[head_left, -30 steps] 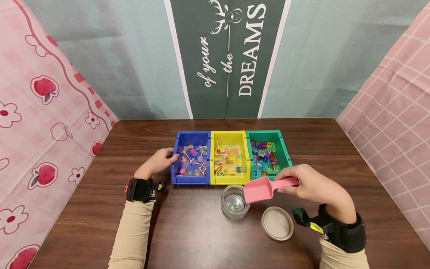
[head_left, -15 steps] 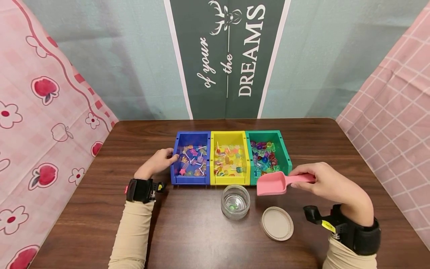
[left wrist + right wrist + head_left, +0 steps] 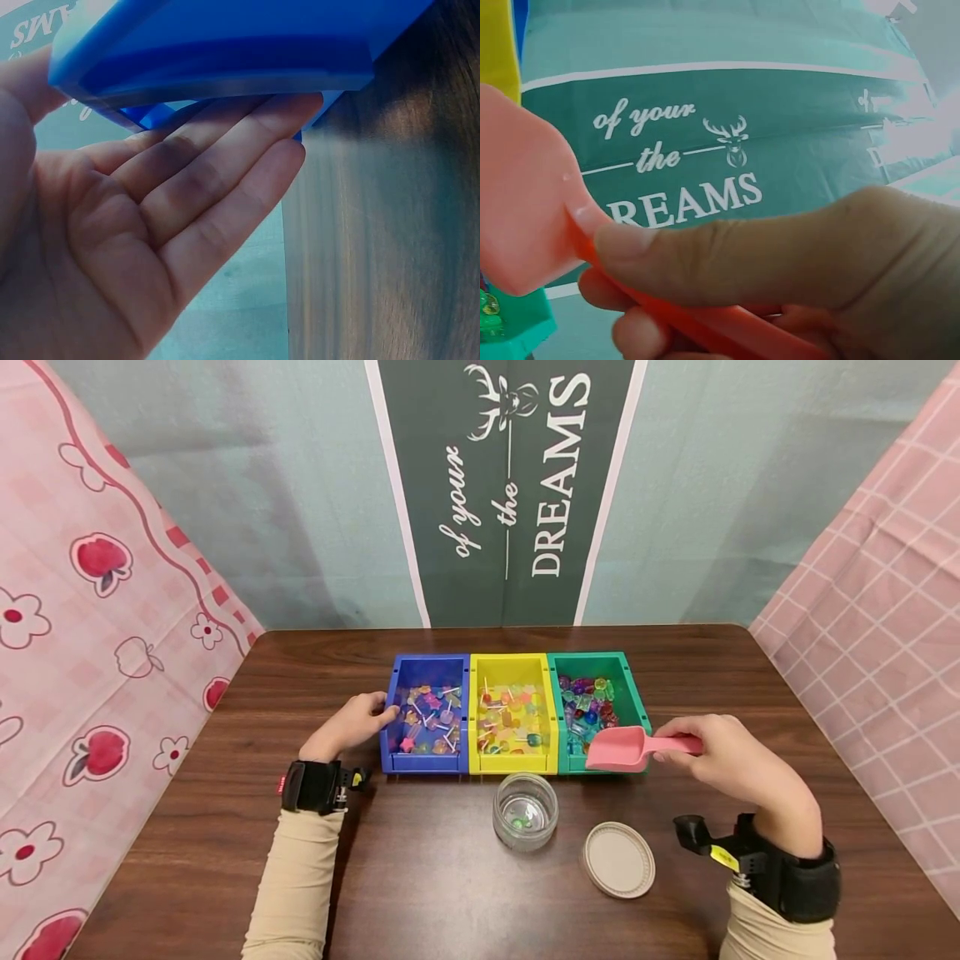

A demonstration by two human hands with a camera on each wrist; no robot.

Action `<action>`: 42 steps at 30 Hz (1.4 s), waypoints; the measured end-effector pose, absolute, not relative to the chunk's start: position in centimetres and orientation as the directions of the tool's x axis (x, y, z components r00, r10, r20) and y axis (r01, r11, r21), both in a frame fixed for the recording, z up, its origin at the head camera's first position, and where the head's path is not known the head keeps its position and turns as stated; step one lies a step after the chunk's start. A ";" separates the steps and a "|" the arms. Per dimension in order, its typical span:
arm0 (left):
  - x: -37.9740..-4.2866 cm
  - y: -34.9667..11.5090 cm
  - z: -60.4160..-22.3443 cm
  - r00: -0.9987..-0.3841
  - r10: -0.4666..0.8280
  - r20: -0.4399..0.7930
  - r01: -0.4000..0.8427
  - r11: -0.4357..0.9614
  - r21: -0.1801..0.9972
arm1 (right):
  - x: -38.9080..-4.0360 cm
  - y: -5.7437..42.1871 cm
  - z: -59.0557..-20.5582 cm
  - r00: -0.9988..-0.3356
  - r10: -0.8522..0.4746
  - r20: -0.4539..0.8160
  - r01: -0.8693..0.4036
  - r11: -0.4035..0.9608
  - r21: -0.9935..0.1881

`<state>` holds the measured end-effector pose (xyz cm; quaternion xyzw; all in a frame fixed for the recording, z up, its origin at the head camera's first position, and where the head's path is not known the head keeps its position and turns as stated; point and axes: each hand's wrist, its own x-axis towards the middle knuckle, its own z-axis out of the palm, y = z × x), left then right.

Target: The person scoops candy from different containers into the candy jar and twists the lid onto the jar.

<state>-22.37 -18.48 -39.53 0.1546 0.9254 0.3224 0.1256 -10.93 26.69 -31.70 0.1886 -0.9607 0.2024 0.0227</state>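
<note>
My right hand (image 3: 712, 752) grips the handle of a pink scoop (image 3: 618, 749), thumb along it in the right wrist view. The scoop's blade is over the front edge of the green bin (image 3: 639, 693), which holds colourful translucent gem-like pieces (image 3: 588, 702). My left hand (image 3: 352, 722) holds the left side wall of the blue bin (image 3: 425, 763). In the left wrist view its fingers (image 3: 217, 180) lie under the bin's rim, and the thumb's tip is hidden behind the wall. A glass jar (image 3: 526, 811) with a small green piece inside stands before the bins.
Between the blue and green bins sits a yellow bin (image 3: 513, 764); it and the blue one hold small lollipops and candy-like pieces. A pale round lid (image 3: 618, 860) lies right of the jar on the dark wooden table (image 3: 450, 893). Fabric hangs behind and at both sides.
My right hand has carried the scoop away from beside the jar, first rightward, then up and slightly left over the green bin's front edge. The left hand stays on the blue bin.
</note>
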 end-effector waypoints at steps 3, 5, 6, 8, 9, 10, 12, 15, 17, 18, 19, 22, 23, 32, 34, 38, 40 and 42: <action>-22.3 -18.5 -39.4 -0.921 0.366 -0.131 0.206 0.745 0.634 | -11.2 26.5 -31.9 -0.932 -0.345 0.111 -0.360 0.845 -0.395; -22.3 -18.5 -39.4 -0.921 0.368 -0.130 0.209 0.745 0.633 | -11.5 26.4 -32.1 -0.937 -0.335 0.101 -0.347 0.846 -0.406; -22.3 -18.5 -39.4 -0.920 0.369 -0.130 0.209 0.745 0.634 | -11.6 26.4 -32.1 -0.939 -0.329 0.096 -0.338 0.846 -0.412; -22.3 -18.5 -39.5 -0.920 0.369 -0.131 0.209 0.745 0.634 | -11.9 26.3 -32.3 -0.945 -0.314 0.087 -0.320 0.849 -0.421; -22.3 -18.5 -39.5 -0.920 0.369 -0.132 0.208 0.745 0.634 | -12.0 26.3 -32.3 -0.950 -0.303 0.079 -0.307 0.851 -0.426; -22.4 -18.5 -39.5 -0.920 0.369 -0.133 0.207 0.745 0.635 | -12.1 26.3 -32.4 -0.954 -0.290 0.070 -0.291 0.854 -0.432; -22.4 -18.5 -39.5 -0.921 0.367 -0.131 0.205 0.743 0.637 | -12.4 26.2 -32.6 -0.962 -0.267 0.055 -0.263 0.858 -0.441; -22.4 -18.6 -39.6 -0.918 0.378 -0.118 0.224 0.741 0.633 | -12.8 26.0 -33.0 -0.971 -0.238 0.031 -0.226 0.865 -0.448; -22.5 -18.7 -39.8 -0.917 0.384 -0.108 0.235 0.738 0.632 | -13.1 25.9 -33.2 -0.974 -0.228 0.018 -0.212 0.869 -0.447; -22.5 -18.7 -39.8 -0.916 0.388 -0.105 0.239 0.737 0.632 | -13.2 25.8 -33.4 -0.974 -0.225 0.014 -0.208 0.871 -0.444; -22.5 -18.8 -39.9 -0.915 0.391 -0.102 0.244 0.735 0.632 | -13.3 25.8 -33.5 -0.975 -0.222 0.010 -0.204 0.873 -0.442; -22.5 -18.8 -39.9 -0.915 0.389 -0.104 0.239 0.733 0.637 | -13.6 25.7 -33.8 -0.977 -0.213 0.005 -0.193 0.879 -0.437; -22.5 -18.8 -39.9 -0.915 0.389 -0.106 0.238 0.733 0.637 | -13.6 25.6 -33.8 -0.978 -0.208 0.004 -0.189 0.880 -0.435; -22.4 -18.6 -39.7 -0.920 0.374 -0.116 0.225 0.748 0.625 | -13.7 25.1 -34.1 -0.987 -0.157 0.015 -0.149 0.895 -0.421; -22.4 -18.6 -39.8 -0.919 0.376 -0.116 0.226 0.747 0.626 | -13.7 24.9 -34.2 -0.990 -0.141 0.019 -0.136 0.897 -0.420; -22.5 -18.7 -39.8 -0.916 0.384 -0.115 0.231 0.742 0.629 | -13.7 24.4 -34.3 -0.995 -0.103 0.011 -0.098 0.904 -0.416; -22.5 -18.7 -39.8 -0.915 0.388 -0.114 0.235 0.740 0.630 | -13.8 24.1 -34.4 -0.996 -0.084 0.006 -0.079 0.911 -0.405; -22.5 -18.7 -39.8 -0.913 0.392 -0.112 0.239 0.738 0.631 | -13.8 23.9 -34.5 -0.998 -0.065 -0.001 -0.060 0.916 -0.397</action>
